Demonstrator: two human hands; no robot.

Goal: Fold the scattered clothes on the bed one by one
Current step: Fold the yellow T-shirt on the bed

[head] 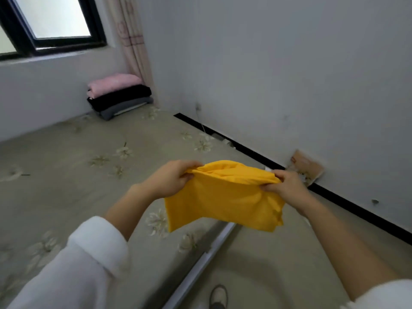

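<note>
A yellow garment (pixel 225 201) hangs in the air over the near corner of the bed (pixel 66 170), folded over on itself. My left hand (pixel 172 178) grips its upper left edge. My right hand (pixel 284 185) pinches its upper right edge. The cloth droops below both hands and does not touch the bed. At the bed's far corner, under the window, lies a stack of folded clothes (pixel 119 97): pink on top, black in the middle, grey at the bottom.
The bed has a grey-green sheet with pale flowers. A grey wall (pixel 289 74) runs along its right side, with a dark gap (pixel 256 152) between them. A brown paper bag (pixel 305 168) leans on the wall. A curtain (pixel 133 41) hangs in the corner. My shoe (pixel 218 296) stands on the floor.
</note>
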